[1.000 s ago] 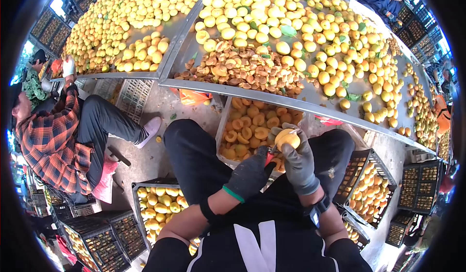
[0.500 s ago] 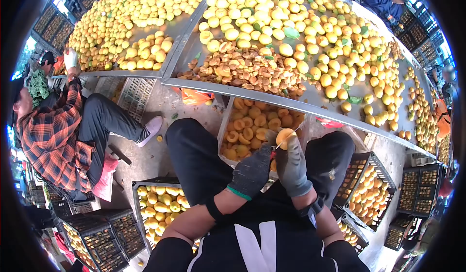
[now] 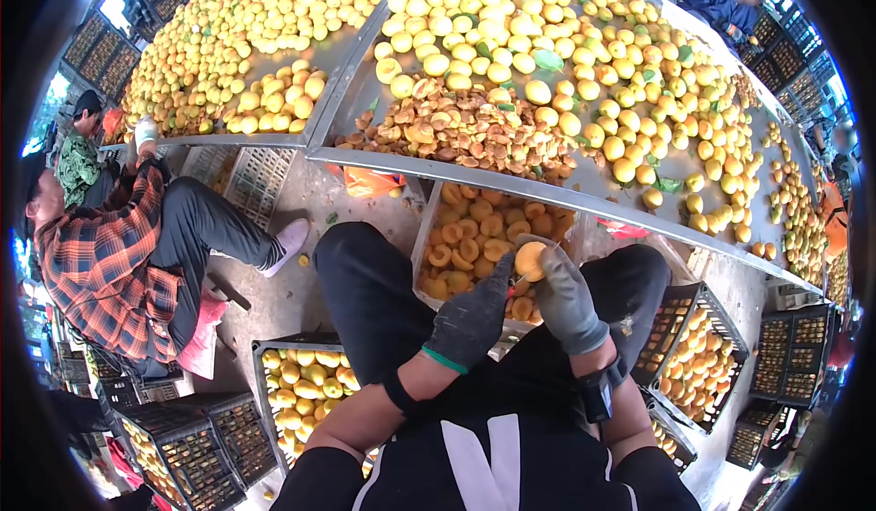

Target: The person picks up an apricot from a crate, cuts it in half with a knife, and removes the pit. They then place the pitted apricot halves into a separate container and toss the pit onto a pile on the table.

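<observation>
Grey-gloved, clasping a fruit [image 3: 529, 262] in the right hand [image 3: 568, 301] with a close curl of the fingers [image 3: 555, 272]. Gripping, in the darker left hand [image 3: 470, 318], a mostly hidden red tool [image 3: 511, 291], pointing the index finger [image 3: 499, 276] at the fruit; cannot tell whether touching it. Holding both over a crate [image 3: 423, 242] of halves [image 3: 465, 235], between the knees [image 3: 351, 245]. Facing a metal surface [image 3: 593, 183] spread with whole yellow fruit [image 3: 497, 20] and a brown heap [image 3: 484, 135].

From my station, I count in the foreground: one left hand [image 3: 470, 321]; one right hand [image 3: 568, 301]; one held fruit [image 3: 529, 261]; one red-handled tool [image 3: 512, 290]; one wristwatch [image 3: 598, 394]; one wristband [image 3: 398, 391].
</observation>
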A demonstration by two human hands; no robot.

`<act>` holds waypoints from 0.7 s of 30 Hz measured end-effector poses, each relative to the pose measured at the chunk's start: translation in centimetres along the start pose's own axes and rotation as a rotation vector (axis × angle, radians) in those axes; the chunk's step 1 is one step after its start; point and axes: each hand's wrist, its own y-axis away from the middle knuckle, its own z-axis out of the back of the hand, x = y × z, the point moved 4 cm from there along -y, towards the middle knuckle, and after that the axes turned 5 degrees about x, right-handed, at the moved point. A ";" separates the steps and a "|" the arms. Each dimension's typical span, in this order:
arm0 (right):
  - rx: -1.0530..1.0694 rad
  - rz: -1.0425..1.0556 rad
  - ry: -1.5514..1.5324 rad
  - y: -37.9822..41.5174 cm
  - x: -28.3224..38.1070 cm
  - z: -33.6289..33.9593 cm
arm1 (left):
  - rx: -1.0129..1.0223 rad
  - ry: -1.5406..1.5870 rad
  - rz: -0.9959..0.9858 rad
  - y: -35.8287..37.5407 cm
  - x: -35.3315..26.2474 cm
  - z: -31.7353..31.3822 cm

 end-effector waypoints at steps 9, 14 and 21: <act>-0.165 0.105 -0.143 -0.2 -4.6 1.2 | 0.002 -0.056 -0.010 -0.1 0.9 -1.7; -0.144 0.014 -0.253 -0.3 -5.8 1.7 | 0.122 -0.093 0.060 -0.4 2.4 -3.2; -0.081 -0.076 -0.427 -1.0 -6.8 1.9 | -0.048 -0.088 -0.063 -0.4 3.7 -3.9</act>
